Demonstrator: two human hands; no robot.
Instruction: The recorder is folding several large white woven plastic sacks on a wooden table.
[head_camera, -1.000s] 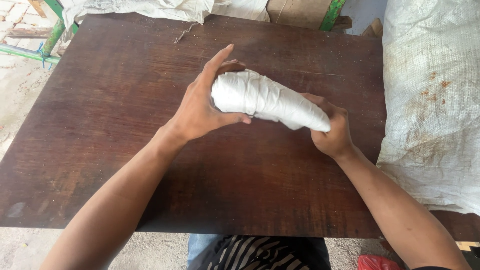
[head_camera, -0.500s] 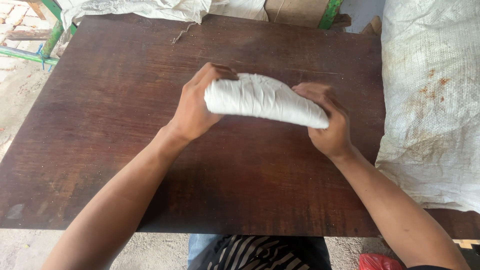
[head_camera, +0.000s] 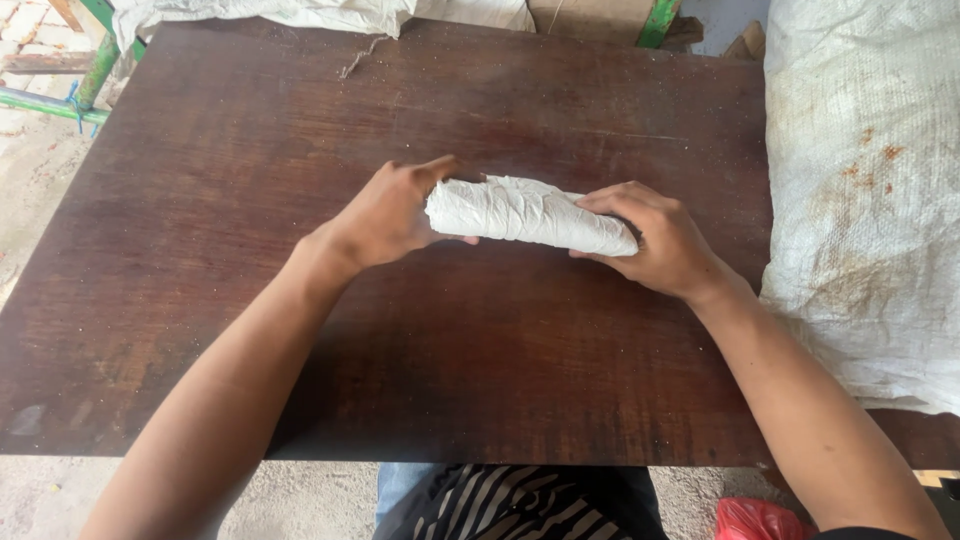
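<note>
Lowered onto the dark wooden table (head_camera: 250, 200), the crinkled white roll (head_camera: 530, 212) sits gripped endwise by left hand (head_camera: 395, 212) and right hand (head_camera: 655, 240).

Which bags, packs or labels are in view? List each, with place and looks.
White roll: mid-table, crinkled, held at both ends by left hand and right hand.
White woven sack: right edge, bulky, rust-stained.
White sack: far edge, crumpled.
Red bag: bottom right.
No labels visible.
</note>
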